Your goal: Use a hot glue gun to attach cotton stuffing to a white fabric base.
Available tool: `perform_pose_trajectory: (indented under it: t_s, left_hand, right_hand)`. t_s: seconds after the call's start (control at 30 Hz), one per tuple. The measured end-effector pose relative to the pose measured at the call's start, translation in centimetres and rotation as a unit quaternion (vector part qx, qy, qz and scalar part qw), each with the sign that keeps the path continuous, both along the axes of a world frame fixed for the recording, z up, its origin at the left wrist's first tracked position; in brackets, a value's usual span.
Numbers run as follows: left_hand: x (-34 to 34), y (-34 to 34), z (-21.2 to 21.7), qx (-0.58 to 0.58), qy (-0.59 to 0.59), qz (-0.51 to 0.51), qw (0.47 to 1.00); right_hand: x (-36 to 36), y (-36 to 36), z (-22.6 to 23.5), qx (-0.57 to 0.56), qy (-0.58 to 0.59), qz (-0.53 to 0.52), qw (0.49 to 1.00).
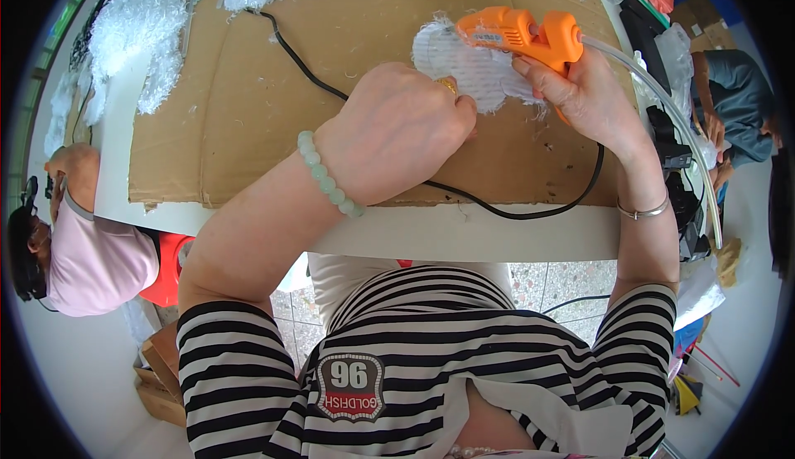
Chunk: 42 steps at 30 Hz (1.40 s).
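My right hand [592,99] grips an orange hot glue gun [522,32] by its handle, and a long clear glue stick [633,68] trails from its back end. The gun's nozzle end points left, over a white fabric piece [464,65] with frayed edges that lies on the cardboard. My left hand [397,123] is closed at the near left edge of that piece, back of the hand up. Its fingertips are turned away, so I cannot make out what they pinch. A gold ring and a green bead bracelet are on this arm.
Brown cardboard [273,152] covers much of the white table [513,239]. A black cord [530,216] loops beneath my left hand. White shaggy fabric [141,32] lies at the far left. One person [103,252] is at the left, another [737,103] at the right.
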State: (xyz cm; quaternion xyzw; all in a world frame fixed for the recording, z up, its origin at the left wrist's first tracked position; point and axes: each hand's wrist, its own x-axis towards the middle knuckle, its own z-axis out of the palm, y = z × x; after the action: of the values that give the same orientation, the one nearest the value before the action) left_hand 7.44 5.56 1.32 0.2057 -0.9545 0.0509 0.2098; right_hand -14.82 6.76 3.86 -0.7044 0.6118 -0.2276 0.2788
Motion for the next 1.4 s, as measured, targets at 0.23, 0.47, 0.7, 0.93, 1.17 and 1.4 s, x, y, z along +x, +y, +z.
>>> perform_pose_trajectory:
  t_s: [0.23,0.47,0.7,0.93,1.17,1.4]
  left_hand:
    - [0.1,0.0,0.0,0.001,0.005,0.001,1.000]
    - [0.0,-0.1,0.0,0.000,0.003,0.000,1.000]
    - [0.1,0.0,-0.1,0.004,0.002,0.000,1.000]
    - [0.0,-0.1,-0.1,0.004,0.008,-0.001,1.000]
    - [0.0,-0.2,-0.2,0.000,0.010,-0.004,1.000]
    - [0.0,-0.2,-0.3,0.002,0.010,-0.006,1.000]
  right_hand:
    - [0.4,-0.1,-0.3,0.017,-0.043,0.042,0.998]
    - [0.2,0.0,-0.1,0.011,-0.014,0.017,1.000]
    - [0.7,0.2,0.1,0.030,-0.019,0.019,0.999]
    - [0.4,0.1,-0.2,0.017,-0.048,0.034,0.998]
    - [0.6,0.5,0.6,0.062,-0.079,0.051,0.994]
    - [0.2,0.2,0.5,0.071,-0.083,0.052,0.993]
